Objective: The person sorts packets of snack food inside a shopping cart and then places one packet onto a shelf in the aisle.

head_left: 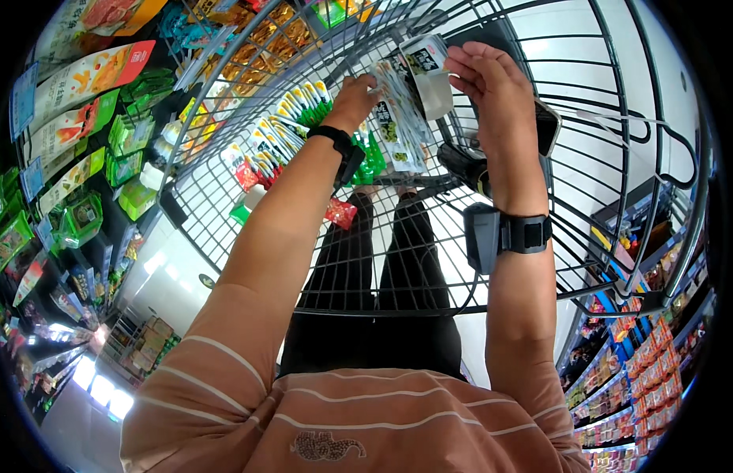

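Observation:
A row of white snack packets (396, 126) with dark labels stands packed face to back in the black wire shopping cart (575, 169). My left hand (356, 102) is curled at the left edge of this row, its fingertips against the packets. On the right, my right hand (492, 79) pinches the edge of one white snack packet (427, 75), which leans apart from the row. Left of my left wrist lie more rows of white, green and orange packets (276, 142). A small red packet (340, 213) rests below my left wrist.
Shelves with hanging green and white food packages (74, 130) line the left. Gold-wrapped goods (264, 55) lie beyond the cart's far left side. A dark bottle-shaped object (462, 164) sits near my right wrist. Racks of red packets (654, 370) stand at the lower right.

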A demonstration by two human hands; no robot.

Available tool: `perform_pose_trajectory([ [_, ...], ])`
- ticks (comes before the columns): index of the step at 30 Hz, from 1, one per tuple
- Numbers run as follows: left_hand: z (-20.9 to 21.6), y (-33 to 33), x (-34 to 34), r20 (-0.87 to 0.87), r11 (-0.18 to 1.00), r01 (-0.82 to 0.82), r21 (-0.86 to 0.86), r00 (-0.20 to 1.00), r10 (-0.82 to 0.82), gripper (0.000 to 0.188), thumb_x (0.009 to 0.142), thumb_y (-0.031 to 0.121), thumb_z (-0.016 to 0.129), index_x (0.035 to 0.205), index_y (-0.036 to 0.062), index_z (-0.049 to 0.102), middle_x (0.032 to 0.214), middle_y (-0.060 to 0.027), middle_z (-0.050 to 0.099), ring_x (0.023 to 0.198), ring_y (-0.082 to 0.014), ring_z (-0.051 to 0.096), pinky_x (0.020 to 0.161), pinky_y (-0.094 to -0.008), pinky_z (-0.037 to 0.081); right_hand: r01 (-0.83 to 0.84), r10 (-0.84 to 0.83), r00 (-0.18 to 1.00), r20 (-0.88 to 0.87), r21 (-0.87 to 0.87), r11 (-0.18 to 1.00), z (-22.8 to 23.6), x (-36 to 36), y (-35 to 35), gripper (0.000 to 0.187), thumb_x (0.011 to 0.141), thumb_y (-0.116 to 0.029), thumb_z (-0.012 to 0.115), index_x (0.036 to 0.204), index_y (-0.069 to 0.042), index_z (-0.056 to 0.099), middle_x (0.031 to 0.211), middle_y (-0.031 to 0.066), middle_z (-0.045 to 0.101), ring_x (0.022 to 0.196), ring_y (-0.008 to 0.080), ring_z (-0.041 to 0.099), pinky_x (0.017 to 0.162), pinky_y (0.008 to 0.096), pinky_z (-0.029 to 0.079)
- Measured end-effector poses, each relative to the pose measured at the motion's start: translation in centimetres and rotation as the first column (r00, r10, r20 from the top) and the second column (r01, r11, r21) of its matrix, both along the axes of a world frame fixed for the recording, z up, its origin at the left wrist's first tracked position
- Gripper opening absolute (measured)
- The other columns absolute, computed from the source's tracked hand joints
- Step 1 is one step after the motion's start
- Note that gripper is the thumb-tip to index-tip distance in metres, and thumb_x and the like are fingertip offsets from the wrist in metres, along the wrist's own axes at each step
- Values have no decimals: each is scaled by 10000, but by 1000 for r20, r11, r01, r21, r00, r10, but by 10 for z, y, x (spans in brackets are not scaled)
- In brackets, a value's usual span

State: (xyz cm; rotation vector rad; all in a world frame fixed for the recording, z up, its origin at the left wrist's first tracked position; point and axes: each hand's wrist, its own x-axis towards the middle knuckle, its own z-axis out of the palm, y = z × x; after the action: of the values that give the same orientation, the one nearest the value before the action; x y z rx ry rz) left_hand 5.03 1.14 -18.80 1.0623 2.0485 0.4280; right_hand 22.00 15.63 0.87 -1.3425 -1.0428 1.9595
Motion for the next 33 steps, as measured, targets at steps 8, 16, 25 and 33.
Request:
perform_pose_trajectory([
  [8, 5, -4, -3, 159, 999, -4, 46, 987, -3, 489, 830, 341, 729, 1167, 35, 552, 1200, -200, 546, 1103, -335, 548, 929, -388, 451, -28, 28, 1000, 1, -3, 1000, 1, -4, -3, 236, 900, -97, 477, 1075, 17, 588, 1032, 141, 678, 933, 188, 639, 822, 310, 490],
  [16, 23, 13, 13, 118, 971, -167, -170, 975, 188, 675, 793, 469, 709, 1189, -38, 507, 1228, -243, 530, 1125, -357, 552, 935, -400, 444, -32, 32, 999, 2, 1, 999, -2, -2, -3, 236, 903, -93, 472, 1076, 17, 588, 1032, 144, 677, 936, 192, 642, 822, 311, 493],
  [25, 11, 6, 9, 161, 985, -145, -96, 974, 160, 566, 836, 419, 707, 1116, -35, 518, 1136, -230, 572, 1049, -348, 582, 860, -399, 466, -47, 47, 999, 16, 13, 999, -1, -1, -5, 241, 923, -100, 461, 1093, 17, 587, 1039, 144, 673, 947, 197, 643, 826, 304, 492],
  [33, 1, -11, 6, 128, 998, -61, 25, 990, 57, 389, 884, 311, 673, 1125, 33, 546, 1085, -170, 600, 999, -315, 592, 839, -400, 477, -88, 88, 996, -6, 3, 996, -1, -1, -4, 249, 955, -124, 486, 1134, 28, 568, 1080, 157, 659, 1008, 217, 645, 888, 321, 510],
])
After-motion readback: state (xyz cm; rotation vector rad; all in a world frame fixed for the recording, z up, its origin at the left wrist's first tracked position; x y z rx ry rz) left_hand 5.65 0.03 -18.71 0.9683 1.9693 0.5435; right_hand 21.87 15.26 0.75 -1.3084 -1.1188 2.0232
